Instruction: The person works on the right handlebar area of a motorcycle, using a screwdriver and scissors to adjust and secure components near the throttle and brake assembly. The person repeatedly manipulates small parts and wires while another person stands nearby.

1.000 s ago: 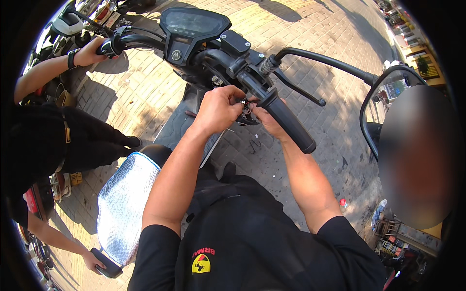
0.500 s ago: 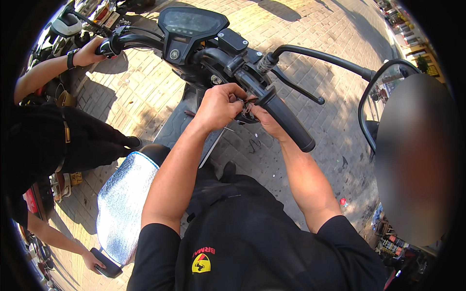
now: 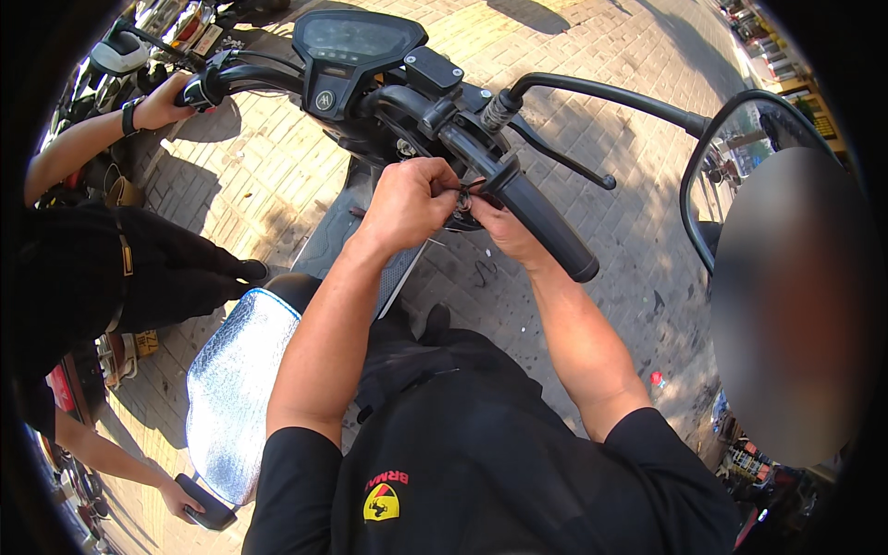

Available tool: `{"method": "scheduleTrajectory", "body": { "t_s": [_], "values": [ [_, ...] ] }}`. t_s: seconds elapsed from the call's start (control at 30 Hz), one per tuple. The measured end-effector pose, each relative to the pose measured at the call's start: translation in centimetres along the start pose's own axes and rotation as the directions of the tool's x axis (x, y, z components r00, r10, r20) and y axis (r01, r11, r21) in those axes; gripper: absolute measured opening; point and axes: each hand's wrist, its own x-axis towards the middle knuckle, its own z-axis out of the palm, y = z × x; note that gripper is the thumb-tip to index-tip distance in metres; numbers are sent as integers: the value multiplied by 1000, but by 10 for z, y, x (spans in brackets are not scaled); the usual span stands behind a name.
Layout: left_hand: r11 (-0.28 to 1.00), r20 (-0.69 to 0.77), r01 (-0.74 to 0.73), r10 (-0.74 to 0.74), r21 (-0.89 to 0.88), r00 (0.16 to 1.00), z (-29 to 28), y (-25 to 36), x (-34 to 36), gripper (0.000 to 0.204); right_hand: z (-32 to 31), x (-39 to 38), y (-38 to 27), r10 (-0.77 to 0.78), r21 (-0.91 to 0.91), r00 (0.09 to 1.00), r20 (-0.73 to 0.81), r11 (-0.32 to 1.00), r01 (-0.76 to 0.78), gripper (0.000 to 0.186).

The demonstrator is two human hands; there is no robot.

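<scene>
Both my hands are pinched together just below the right side of a scooter's handlebar [image 3: 462,148]. My left hand [image 3: 407,203], back uppermost, has its thumb and bent fingers closed on thin dark wires [image 3: 469,191] by the inner end of the black rubber grip [image 3: 546,222]. From under that grip comes my right hand [image 3: 507,231], its fingertips closed on the same small bunch. Dark parts behind the fingertips are partly hidden, so the wire ends cannot be made out. Ahead are the black brake lever [image 3: 564,157] and the dashboard display [image 3: 359,39].
A mirror [image 3: 740,176] on a long stalk juts out at right. On the left, another person's hand [image 3: 165,104] holds the other handlebar end, and their lower hand [image 3: 176,499] a dark phone [image 3: 205,504]. Silvery padding [image 3: 236,398] covers the seat beside my left arm.
The handlebar and dashboard sit slightly further left in view. My left hand has shifted slightly left with them; both hands keep their pinch at the same spot.
</scene>
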Motion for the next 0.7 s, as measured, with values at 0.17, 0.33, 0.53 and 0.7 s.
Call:
{"method": "scheduleTrajectory", "body": {
  "t_s": [0.17, 0.33, 0.53, 0.7],
  "values": [
    [999, 45, 33, -34, 19, 998, -6, -1, -1, 13, 4, -1, 1, 56, -5, 998, 16, 998, -56, 17],
    [999, 40, 33, -33, 2, 999, -5, -3, -1, 16, 6, -2, -3, 69, -3, 998, -4, 998, -69, 19],
    [999, -25, -34, 34, 14, 999, 1, -2, -8, 21, 5, -4, -7, -35, -115, 999, -12, 993, 34, 20],
    [999, -21, -36, 36, 23, 999, 2, -2, -10, 22, 7, -5, -3, 37, -69, 999, -17, 997, -39, 16]
  ]
}}
